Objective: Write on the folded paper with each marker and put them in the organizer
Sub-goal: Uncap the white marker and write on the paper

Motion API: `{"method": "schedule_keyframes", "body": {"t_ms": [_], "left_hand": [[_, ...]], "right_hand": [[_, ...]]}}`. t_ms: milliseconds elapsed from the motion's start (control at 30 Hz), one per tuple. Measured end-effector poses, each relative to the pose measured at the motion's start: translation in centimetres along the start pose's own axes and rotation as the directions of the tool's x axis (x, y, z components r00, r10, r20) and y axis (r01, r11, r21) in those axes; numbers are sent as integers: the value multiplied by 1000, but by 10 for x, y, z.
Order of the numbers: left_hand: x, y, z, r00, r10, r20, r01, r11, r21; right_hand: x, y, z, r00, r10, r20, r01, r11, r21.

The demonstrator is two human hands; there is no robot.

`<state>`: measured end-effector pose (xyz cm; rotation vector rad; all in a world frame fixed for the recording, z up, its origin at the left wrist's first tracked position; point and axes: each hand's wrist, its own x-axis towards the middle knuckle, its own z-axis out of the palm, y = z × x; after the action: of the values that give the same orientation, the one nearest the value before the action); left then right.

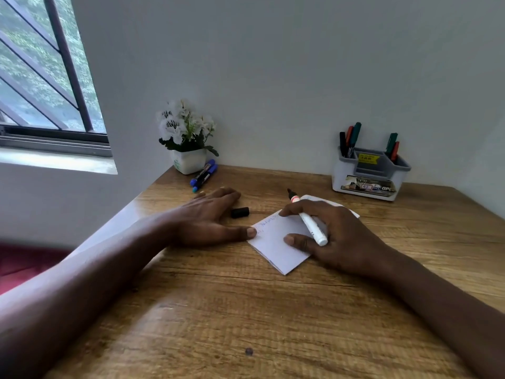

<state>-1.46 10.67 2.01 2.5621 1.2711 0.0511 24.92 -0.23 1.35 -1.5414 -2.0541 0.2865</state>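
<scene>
A folded white paper [276, 242] with faint writing near its top lies on the wooden table [246, 310]. My right hand [336, 239] rests on the paper and holds an uncapped white marker [310, 222], its dark tip pointing away from me. The marker's black cap [240, 212] lies on the table between my hands. My left hand [207, 217] lies flat on the table, its thumb touching the paper's left edge. A grey organizer [369, 175] at the back right holds several markers. Blue markers [205, 173] lie by the flower pot.
A white pot of white flowers [188, 143] stands in the back left corner against the wall. A window [41, 77] is at the left. The table's left edge runs diagonally along the wall.
</scene>
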Motion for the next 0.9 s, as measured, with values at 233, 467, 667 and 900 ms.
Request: {"method": "schedule_keyframes", "body": {"t_ms": [233, 467, 667, 900], "left_hand": [[4, 3, 4, 999, -18, 40, 14, 997, 79], [7, 2, 3, 998, -15, 68, 10, 997, 76], [5, 4, 0, 997, -5, 78, -1, 997, 77], [7, 5, -2, 996, 0, 92, -7, 997, 82]], "right_hand": [[24, -29, 10, 962, 240, -127, -71, 673, 736], [25, -25, 22, 935, 355, 13, -249, 630, 736], [25, -27, 18, 945, 324, 52, -265, 659, 703], [25, -28, 15, 959, 277, 59, -259, 772, 581]]}}
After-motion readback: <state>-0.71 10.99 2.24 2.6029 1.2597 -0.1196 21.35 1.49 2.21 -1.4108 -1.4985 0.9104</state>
